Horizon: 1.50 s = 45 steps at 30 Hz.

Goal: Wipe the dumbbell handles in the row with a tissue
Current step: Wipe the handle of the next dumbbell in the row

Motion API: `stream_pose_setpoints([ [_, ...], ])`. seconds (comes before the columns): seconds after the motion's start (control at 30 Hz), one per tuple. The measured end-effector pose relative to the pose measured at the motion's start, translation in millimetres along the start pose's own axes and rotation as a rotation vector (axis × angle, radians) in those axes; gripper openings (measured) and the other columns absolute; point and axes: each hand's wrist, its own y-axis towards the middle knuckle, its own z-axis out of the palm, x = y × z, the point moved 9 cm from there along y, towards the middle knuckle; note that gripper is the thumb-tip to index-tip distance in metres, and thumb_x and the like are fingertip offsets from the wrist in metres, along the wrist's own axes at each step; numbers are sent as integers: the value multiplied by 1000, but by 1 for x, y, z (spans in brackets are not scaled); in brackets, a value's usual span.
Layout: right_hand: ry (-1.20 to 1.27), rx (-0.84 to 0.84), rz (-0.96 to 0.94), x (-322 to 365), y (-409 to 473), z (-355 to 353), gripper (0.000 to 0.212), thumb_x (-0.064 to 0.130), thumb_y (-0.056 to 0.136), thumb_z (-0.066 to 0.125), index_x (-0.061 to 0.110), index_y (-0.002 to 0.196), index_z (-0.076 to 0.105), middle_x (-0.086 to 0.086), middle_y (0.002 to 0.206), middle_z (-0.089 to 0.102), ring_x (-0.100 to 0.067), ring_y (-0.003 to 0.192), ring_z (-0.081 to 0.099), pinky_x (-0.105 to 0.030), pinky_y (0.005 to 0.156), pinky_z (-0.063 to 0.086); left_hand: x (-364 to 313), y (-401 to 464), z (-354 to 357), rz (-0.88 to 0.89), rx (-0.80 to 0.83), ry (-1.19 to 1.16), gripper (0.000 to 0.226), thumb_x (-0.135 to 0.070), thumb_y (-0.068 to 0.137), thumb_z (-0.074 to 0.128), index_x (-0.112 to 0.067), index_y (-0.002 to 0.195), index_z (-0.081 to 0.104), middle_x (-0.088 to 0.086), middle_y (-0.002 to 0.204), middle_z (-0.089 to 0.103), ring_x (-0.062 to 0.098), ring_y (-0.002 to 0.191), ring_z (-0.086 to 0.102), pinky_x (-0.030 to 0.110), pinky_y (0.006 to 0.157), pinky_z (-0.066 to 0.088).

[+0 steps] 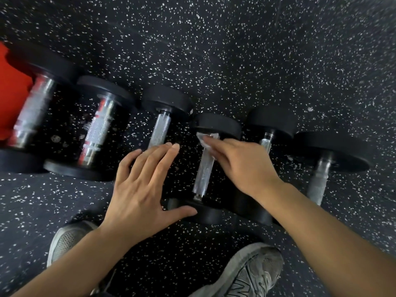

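Grey shoes (246, 273) nearest; beyond them the left hand (141, 185) hovers spread wide, empty, while the right hand (242, 163) presses a tissue (206, 139) onto the fourth dumbbell handle (203, 174), mid-wipe. Next, probably, the neighbouring handle (265, 142).

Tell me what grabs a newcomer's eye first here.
The right hand pressing a crumpled white tissue on the far end of a knurled steel dumbbell handle at centre. The left hand is spread open beside it, and a bright red block sits at far left.
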Motion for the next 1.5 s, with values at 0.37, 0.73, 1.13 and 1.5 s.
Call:
stream_pose_setpoints([
  [0.37,-106,521,-318,49,-40,44,50,36,105,41,49,152,29,12,108,67,-16,89,70,-35,66,57,2,0,0,-17,2,-29,122,-92,73,59,-14,162,30,2,159,45,21,147,42,49,125,24],
  [0.73,-89,377,-216,33,-37,42,54,32,106,48,47,153,29,11,115,70,-16,83,72,-36,67,60,2,0,0,-16,-6,-27,123,-91,71,61,-13,161,31,2,159,46,22,147,44,50,124,25],
  [1.13,-66,128,-54,7,-6,14,45,32,105,51,42,148,42,8,104,74,-17,75,71,-36,66,61,1,1,-1,-19,-7,-16,124,-90,69,65,-12,161,32,3,159,45,23,146,45,51,123,27],
  [1.5,-85,102,-124,13,-13,8,47,28,103,55,38,148,45,9,97,72,-16,70,69,-34,56,59,1,0,0,-26,6,-25,122,-93,72,58,-12,160,33,2,159,45,22,146,44,49,125,24],
])
